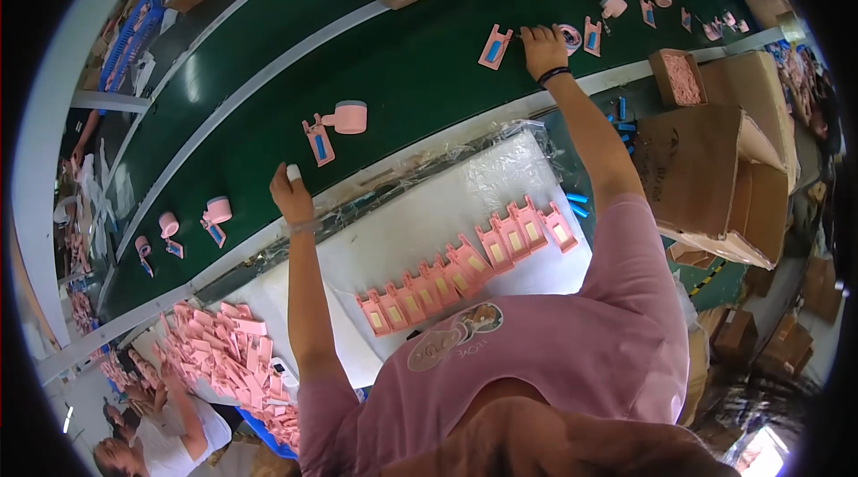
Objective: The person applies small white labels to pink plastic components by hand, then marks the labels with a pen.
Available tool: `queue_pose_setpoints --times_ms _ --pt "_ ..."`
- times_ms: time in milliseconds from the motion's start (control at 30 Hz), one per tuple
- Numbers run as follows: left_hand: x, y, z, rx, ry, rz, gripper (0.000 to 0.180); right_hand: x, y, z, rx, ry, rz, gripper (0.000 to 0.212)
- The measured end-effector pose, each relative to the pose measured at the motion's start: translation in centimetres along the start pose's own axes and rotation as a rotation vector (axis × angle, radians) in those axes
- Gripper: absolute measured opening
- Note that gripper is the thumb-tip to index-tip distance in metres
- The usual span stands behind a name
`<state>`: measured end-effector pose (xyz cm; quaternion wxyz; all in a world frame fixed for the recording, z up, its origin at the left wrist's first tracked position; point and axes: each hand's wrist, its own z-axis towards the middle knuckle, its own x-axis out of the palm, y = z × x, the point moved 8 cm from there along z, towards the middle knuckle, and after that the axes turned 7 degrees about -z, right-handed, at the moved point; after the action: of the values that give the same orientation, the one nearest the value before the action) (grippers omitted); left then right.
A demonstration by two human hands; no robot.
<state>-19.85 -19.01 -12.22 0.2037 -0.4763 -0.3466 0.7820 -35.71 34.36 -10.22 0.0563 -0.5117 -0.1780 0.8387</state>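
Observation:
My left hand (pixel 292 197) hovers at the near edge of the green belt, loosely curled with fingertips apart and a white cover on one digit. Nothing shows in it. Just beyond lies a pink plate (pixel 321 145) with a blue cylinder, joined to a round pink housing (pixel 350 117). My right hand (pixel 544 52) reaches out over the belt, fingers stretched forward. It is between another pink plate (pixel 488 57) with a blue cylinder and a round pink part (pixel 570 34), partly behind the fingers. Whether the fingertips touch either is hidden.
Several pink plates (pixel 424 291) stand in a row on the white work surface (pixel 487 175). A heap of pink pieces (pixel 223 347) lies at left; a person in white (pixel 179 441) works beyond. Cardboard boxes (pixel 688 173) and loose blue cylinders (pixel 577 205) are at right.

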Motion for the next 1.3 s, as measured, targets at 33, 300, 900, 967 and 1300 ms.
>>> queue_pose_setpoints --times_ms 33,300,900,967,1300 --pt "-0.7 -0.3 -0.9 -0.02 0.009 -0.04 0.03 1.4 0.0 0.6 -0.031 0.162 -0.057 0.019" --pt "-1.6 -9.9 -9.4 -0.031 0.203 -0.414 0.049 -7.7 0.9 -1.3 -0.025 -0.285 0.655 0.016" --pt "0.4 -21.3 -23.2 -0.932 0.836 -1.466 0.029 -34.6 13.8 -16.6 -0.233 -0.114 1.39 0.02" --pt "-0.6 -21.6 -24.5 -1.017 0.813 -1.527 0.029 -36.1 13.5 -17.3 -0.238 -0.147 1.393 0.018" --pt "-6.7 -25.3 -23.9 -0.702 0.665 -1.4 0.022 -38.3 12.8 -20.6 -0.088 -0.13 1.525 0.013"
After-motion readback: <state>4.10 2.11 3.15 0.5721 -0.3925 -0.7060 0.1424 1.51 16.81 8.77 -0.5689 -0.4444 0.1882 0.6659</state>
